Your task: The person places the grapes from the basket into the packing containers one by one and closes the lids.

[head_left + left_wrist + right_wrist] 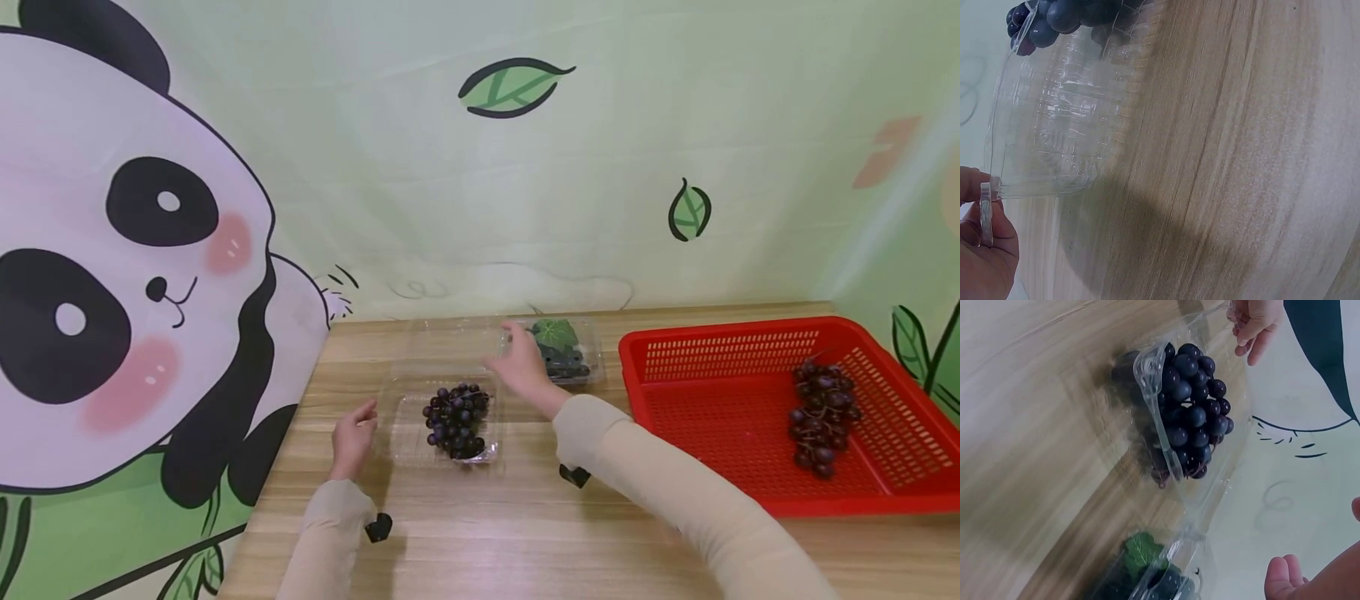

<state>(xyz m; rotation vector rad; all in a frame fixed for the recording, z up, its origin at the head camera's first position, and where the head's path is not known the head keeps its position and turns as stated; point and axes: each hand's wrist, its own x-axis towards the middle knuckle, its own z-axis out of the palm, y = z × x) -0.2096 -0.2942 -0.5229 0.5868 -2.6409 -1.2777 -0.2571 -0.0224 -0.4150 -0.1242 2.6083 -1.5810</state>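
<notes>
A clear plastic clamshell box (405, 446) lies with its lid (442, 346) folded back toward the wall. Dark grapes (456, 417) fill the right part of its base, also seen in the right wrist view as a bunch of grapes (1194, 419). At the box's left side, my left hand (354, 437) pinches a thin clear edge of the plastic between thumb and fingers, plainest in the left wrist view. My right hand (521, 367) hovers by the lid's right edge, thumb and fingers spread apart with nothing gripped between them.
Behind the right hand stands another clear box (596, 354) holding dark fruit and a green leaf (555, 334). On the right is a red plastic basket (712, 433) with a bunch of dark grapes (823, 417). A printed cloth (360, 167) backs the wooden table (480, 533).
</notes>
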